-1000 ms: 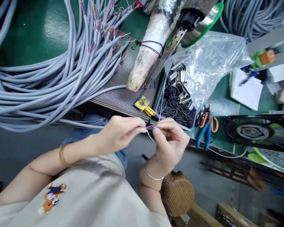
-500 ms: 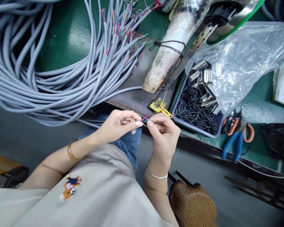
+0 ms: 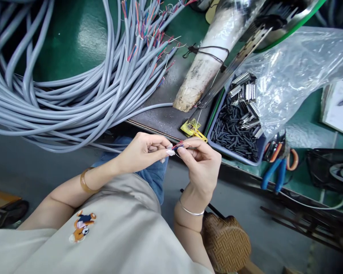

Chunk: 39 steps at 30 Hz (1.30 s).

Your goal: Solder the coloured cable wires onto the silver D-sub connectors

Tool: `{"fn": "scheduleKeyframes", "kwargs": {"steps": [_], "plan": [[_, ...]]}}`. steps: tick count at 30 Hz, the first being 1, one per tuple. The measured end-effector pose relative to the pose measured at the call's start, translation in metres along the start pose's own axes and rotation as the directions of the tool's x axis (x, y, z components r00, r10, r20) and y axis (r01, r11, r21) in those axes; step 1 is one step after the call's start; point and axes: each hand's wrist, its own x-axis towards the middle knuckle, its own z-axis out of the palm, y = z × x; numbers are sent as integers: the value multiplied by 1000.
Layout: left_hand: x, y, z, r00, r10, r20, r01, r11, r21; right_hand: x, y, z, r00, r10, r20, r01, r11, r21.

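Thin coloured wires (image 3: pixel 177 145), red and blue among them, bridge the small gap between my two hands in front of the bench edge. My left hand (image 3: pixel 144 152) is closed in a pinch around their left end, with white wrapping on its fingertips. Whatever else sits inside that grip is hidden. My right hand (image 3: pixel 202 161) pinches the other end of the wires between thumb and forefinger. Just beyond the hands, a yellow clip-like piece (image 3: pixel 194 130) lies at the bench edge. Grey cables (image 3: pixel 103 110) with stripped, multicoloured ends spread over the bench at left.
A bin (image 3: pixel 237 152) of small black sleeves and metal connectors stands at right, partly under clear plastic (image 3: pixel 300 68). Blue-handled pliers (image 3: pixel 274 173) lie beside it. A white wrapped roll (image 3: pixel 201 78) and a metal bar (image 3: pixel 240 59) slant above the bench. A woven stool (image 3: pixel 227 243) is below.
My right hand has shifted slightly right and its wrist has turned a little. The wires' visible ends now lie lower, against the right fingers. My left hand keeps its pinch.
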Motion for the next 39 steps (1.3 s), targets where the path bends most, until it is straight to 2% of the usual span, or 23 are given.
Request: {"fn": "scheduleKeyframes", "kwargs": {"steps": [10, 16, 22, 33, 39], "plan": [[-1, 5, -3, 997, -19, 74, 23, 998, -52, -1, 8, 0, 997, 64, 37, -68, 991, 118], [-2, 4, -3, 997, -13, 72, 16, 999, -41, -1, 7, 0, 999, 28, 34, -32, 991, 130], [-2, 2, -4, 997, -10, 81, 10, 1000, -10, 0, 4, -3, 999, 24, 39, -28, 996, 85], [-2, 3, -4, 993, 15, 120, -14, 1000, -5, 2, 5, -2, 995, 52, 82, -63, 988, 142], [-2, 0, -4, 989, -3, 150, 2, 1000, 5, 3, -2, -8, 990, 40, 134, -48, 997, 56]]}}
